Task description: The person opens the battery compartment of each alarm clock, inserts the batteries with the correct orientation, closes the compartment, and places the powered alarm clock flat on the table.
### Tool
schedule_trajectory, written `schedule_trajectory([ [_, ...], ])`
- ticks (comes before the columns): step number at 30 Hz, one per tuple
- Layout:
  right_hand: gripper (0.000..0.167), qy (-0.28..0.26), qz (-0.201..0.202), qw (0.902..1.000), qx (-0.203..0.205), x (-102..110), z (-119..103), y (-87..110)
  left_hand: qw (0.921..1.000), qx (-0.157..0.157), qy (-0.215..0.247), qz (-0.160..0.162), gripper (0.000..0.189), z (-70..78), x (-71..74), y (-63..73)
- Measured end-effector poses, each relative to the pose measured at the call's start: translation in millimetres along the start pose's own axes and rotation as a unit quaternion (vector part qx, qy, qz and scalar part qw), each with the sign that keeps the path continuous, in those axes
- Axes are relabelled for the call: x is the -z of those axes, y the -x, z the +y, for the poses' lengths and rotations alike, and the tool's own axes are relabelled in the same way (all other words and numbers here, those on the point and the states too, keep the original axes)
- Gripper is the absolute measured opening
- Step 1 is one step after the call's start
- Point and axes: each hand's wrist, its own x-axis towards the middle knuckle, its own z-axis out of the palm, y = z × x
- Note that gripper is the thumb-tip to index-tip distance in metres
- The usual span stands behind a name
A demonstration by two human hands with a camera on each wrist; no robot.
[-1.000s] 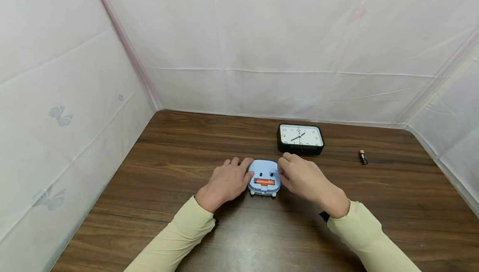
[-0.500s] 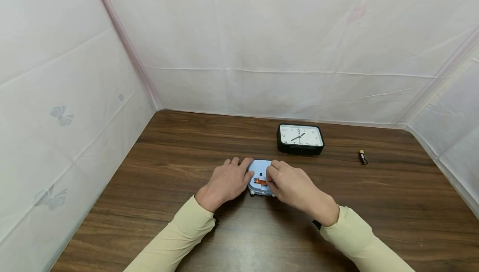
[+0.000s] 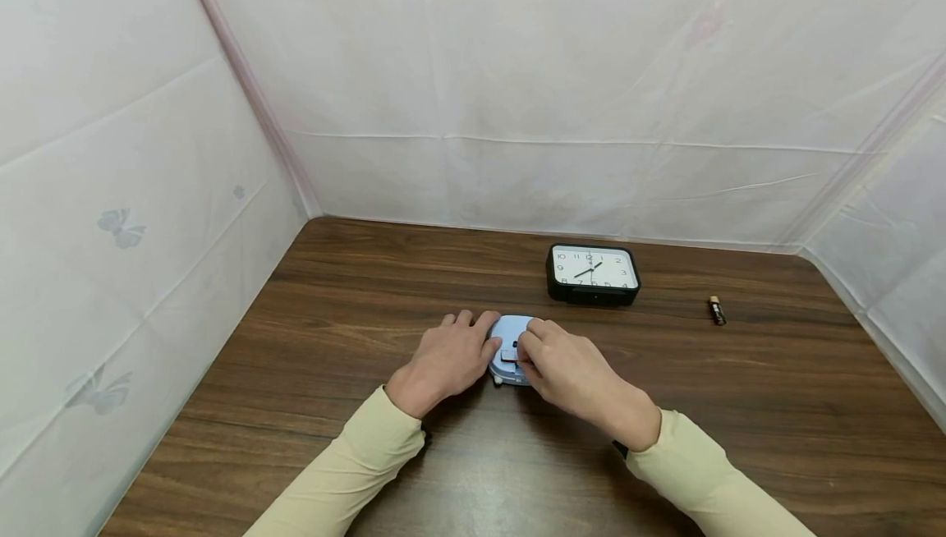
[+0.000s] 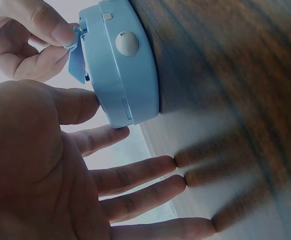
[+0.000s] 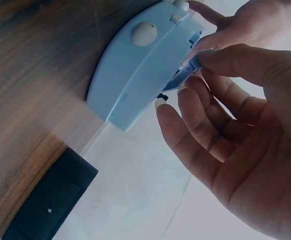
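A light-blue alarm clock (image 3: 507,327) with white feet lies face down on the table. My left hand (image 3: 447,356) steadies it: in the left wrist view the thumb touches its back edge and the index finger its side, the other fingers stretched to the tabletop. Between thumb and fingertips my right hand (image 3: 569,369) pinches a small blue battery cover (image 5: 181,79). That cover is tilted over the battery compartment in the clock's back, its edge at the opening. A sliver of the orange-red battery shows in the head view; the rest is hidden by the cover and right hand.
Behind the right hand stands a black rectangular clock (image 3: 594,270) with a white dial. Farther right, a black and gold battery (image 3: 717,310) lies on the brown wooden table (image 3: 355,274). Pale sheeting (image 3: 473,94) walls the back and both sides.
My right hand has moved left from the blue clock's right edge to over its battery compartment, bringing the cover onto the orange battery. The left hand stays put.
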Motion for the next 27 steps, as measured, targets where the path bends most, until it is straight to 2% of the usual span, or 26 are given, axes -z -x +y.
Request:
schedule_trajectory([
  [10,0.029,0.011,0.006,0.9999,0.0,-3.5,-1.4,0.3,1.0,0.003,0.003,-0.004,0.046,0.2,1.3,-0.2],
  [27,0.03,0.011,-0.007,0.9998,-0.014,-3.4,-1.0,0.6,1.0,0.004,0.002,-0.007,0.046,0.2,1.6,-0.7],
])
